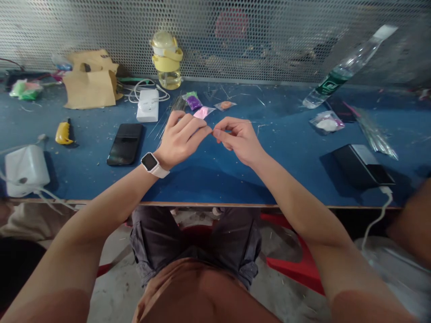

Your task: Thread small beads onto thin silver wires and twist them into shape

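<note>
Here, my left hand point(183, 138) and right hand point(241, 140) meet at the fingertips above a blue table point(202, 181). My right thumb and forefinger press together; I cannot tell my left pinch, or what lies between. A pink packet point(202, 112) and thin wires point(178, 105) sit just beyond. Loosened fingers could drop something small; forward-pushed knuckles could scatter the wires.
</note>
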Action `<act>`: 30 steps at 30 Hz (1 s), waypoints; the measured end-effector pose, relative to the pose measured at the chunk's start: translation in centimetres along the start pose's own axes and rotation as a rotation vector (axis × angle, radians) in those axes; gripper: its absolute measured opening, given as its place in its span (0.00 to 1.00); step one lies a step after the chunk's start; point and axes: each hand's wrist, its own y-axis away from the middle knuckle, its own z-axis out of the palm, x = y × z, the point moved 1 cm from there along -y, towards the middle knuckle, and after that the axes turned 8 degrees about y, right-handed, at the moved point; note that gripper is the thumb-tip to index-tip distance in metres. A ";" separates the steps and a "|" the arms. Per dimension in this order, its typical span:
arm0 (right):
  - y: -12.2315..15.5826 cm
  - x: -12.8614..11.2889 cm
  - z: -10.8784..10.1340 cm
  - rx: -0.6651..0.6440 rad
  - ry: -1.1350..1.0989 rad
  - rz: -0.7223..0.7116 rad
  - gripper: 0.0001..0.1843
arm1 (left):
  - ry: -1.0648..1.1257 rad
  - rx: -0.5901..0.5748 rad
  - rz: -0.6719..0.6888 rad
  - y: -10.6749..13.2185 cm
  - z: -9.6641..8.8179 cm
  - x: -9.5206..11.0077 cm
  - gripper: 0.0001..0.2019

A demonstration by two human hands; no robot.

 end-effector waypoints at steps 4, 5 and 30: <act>-0.1 0.0 -0.1 -0.030 -0.046 0.017 0.20 | 0.025 0.023 0.000 -0.1 0.0 0.0 0.04; -0.1 0.0 0.0 -0.043 -0.066 0.023 0.20 | 0.053 -0.001 -0.032 0.1 0.2 -0.1 0.05; -0.4 -1.1 -0.8 -0.103 0.078 0.053 0.25 | 0.264 -0.257 -0.221 0.0 0.5 -0.3 0.10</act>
